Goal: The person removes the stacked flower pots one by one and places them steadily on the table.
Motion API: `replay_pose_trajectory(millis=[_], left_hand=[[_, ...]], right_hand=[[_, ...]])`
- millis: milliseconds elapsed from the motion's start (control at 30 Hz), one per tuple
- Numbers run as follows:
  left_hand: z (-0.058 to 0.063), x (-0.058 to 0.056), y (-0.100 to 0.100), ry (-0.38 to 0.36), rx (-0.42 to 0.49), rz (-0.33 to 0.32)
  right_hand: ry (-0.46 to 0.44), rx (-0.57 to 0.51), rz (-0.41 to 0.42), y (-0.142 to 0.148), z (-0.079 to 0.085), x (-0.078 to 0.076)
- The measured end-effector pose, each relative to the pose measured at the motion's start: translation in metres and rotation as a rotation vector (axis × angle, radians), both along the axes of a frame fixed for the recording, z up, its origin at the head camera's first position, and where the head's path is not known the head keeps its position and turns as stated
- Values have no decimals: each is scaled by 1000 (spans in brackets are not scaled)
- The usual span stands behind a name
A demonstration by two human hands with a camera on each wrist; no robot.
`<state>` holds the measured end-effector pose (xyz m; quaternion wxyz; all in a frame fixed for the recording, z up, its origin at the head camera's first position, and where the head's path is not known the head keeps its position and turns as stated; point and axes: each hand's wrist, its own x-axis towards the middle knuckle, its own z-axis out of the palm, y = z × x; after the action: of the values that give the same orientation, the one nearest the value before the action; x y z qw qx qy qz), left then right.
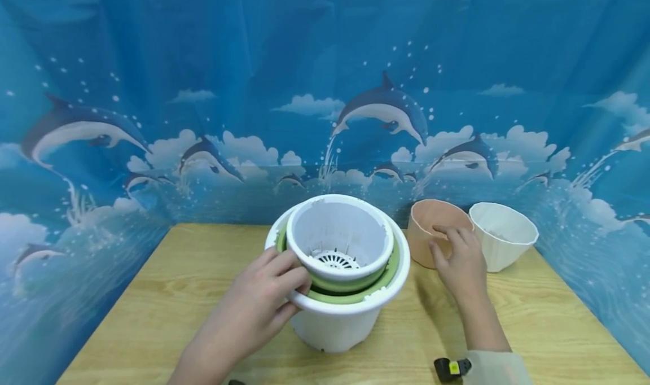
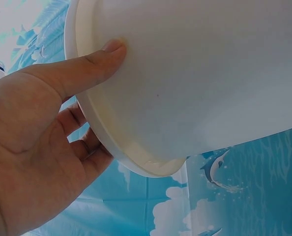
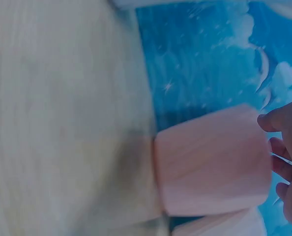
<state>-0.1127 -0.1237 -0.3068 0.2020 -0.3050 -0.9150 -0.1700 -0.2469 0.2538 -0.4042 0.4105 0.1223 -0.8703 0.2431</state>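
My left hand (image 1: 256, 300) grips the rim of a large white flowerpot (image 1: 335, 329), fingers over the edge and thumb against the outer wall (image 2: 195, 83). Nested inside that pot are green pots (image 1: 337, 298) and, on top, a smaller white pot (image 1: 330, 224) with a slotted bottom. To the right, my right hand (image 1: 464, 263) reaches over a peach flowerpot (image 1: 419, 244), thumb and fingers spread at its rim. In the right wrist view the peach pot (image 3: 212, 162) stands with the fingertips right by its top edge and nothing held.
A cream faceted pot (image 1: 510, 249) stands against the peach pot's right side. Near the front of the wooden table (image 1: 203, 272) is a small black object with a yellow mark (image 1: 452, 368), beside the right sleeve. A blue dolphin-print curtain (image 1: 284, 63) closes off the back and sides.
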Motion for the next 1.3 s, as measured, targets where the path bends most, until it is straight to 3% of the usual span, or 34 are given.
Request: replay_pose_trajectory(millis=[200,533,867,1300], left_hand=[[1,0,0,-9,3,-4],[-1,0,-1,-10,3,-6],[-1,0,-1,-2,6,-10],[0,0,0,-12,8,-6]], right_hand=[[99,-15,96,-15,22,6],[233,-82,297,-56,65,36],[161,-64,376,-74,79,60],[168,-39,564,-93,88,75]])
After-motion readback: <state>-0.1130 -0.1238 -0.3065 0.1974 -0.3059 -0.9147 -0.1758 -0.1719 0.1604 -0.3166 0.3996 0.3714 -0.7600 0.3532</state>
